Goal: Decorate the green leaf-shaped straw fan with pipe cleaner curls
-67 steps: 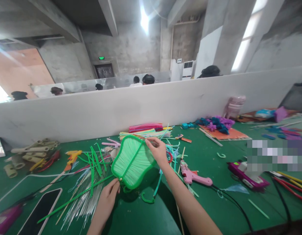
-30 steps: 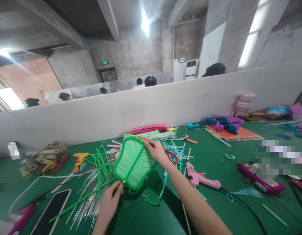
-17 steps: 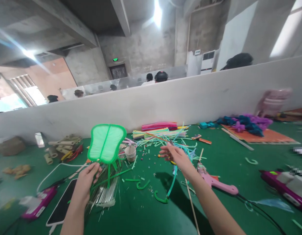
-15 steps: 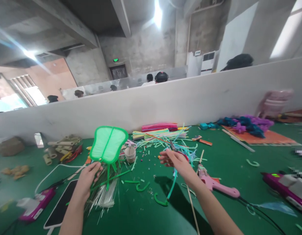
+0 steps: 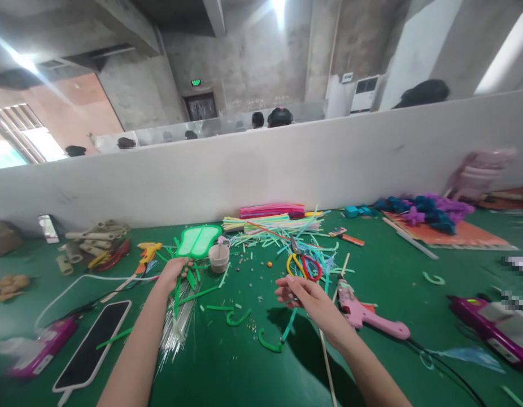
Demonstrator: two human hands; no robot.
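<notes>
Green fan (image 5: 197, 240) lying flat on tabletop (image 5: 371, 350) beside small cup (image 5: 218, 258), gripped at its lower edge by left hand (image 5: 173, 271), fingers closed there. Right hand (image 5: 301, 295) hovering empty, fingers loosely spread, near scissors (image 5: 303, 263).

Single head-worn view, facing forward and down, close over green table (image 5: 371, 271)
</notes>
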